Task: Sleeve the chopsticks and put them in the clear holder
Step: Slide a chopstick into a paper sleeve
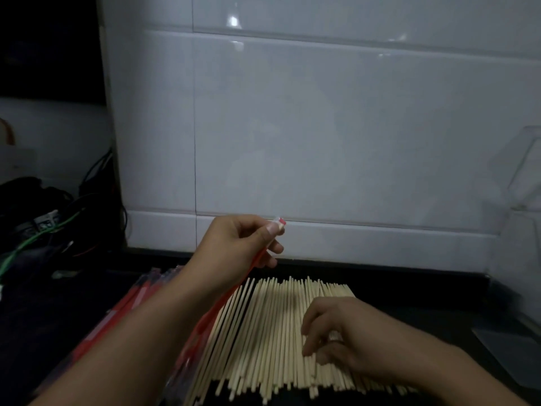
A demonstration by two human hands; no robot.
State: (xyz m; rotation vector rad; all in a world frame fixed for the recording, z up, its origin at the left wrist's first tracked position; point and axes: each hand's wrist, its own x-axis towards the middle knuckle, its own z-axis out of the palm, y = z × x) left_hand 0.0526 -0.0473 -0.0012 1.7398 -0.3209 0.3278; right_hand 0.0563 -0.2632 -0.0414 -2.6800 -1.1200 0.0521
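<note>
So the left hand is raised above the counter with its fingers curled round a red sleeve, pinching it near the top end, where a bit of clear and red plastic pokes out past the fingertips. The sleeve runs down and back toward the person, crossing the left edge of the chopstick pile. I can't tell whether any sticks are already inside it.

The right hand is down low on the bare chopsticks — fingers bent, tips touching the sticks about midway along the pile. It looks like it's picking at one or two, but the blur makes it hard to say whether it actually has hold of any.

The chopsticks lie side by side in a wide, loose, pale spread on the dark counter, pointing roughly toward the white tiled wall. Left of them, partly under the left forearm, there's a stack of red sleeves. At the far right edge stands a clear holder — pretty faint against the tiles. Over on the far left sits a tangle of cables, one of them green.
</note>
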